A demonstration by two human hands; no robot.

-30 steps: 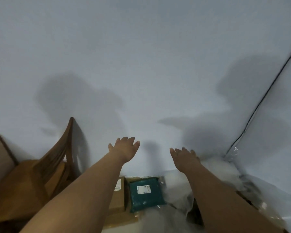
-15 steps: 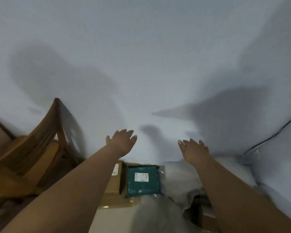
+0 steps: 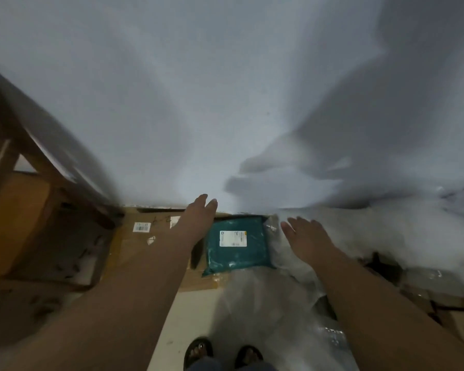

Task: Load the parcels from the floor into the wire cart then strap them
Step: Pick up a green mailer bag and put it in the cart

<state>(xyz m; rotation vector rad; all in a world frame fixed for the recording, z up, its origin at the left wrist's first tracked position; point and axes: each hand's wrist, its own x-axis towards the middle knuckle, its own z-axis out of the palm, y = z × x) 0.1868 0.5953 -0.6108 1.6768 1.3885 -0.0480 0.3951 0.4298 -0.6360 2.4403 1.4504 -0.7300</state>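
Teal parcel (image 3: 237,243) lies flat on the floor (image 3: 190,311) against the wall, between my two hands. Left hand (image 3: 198,220) and right hand (image 3: 306,236) reach with fingers extended, holding nothing. Neither is clearly nearer; no cart shows.

1. View tipped downward: floor and sandalled feet (image 3: 223,353) now show at bottom centre.
2. Left hand (image 3: 198,219) and right hand (image 3: 307,238), fingers straight, have lowered toward the teal parcel (image 3: 237,245).
3. Wooden chair (image 3: 38,183) slid to left edge, blurred.
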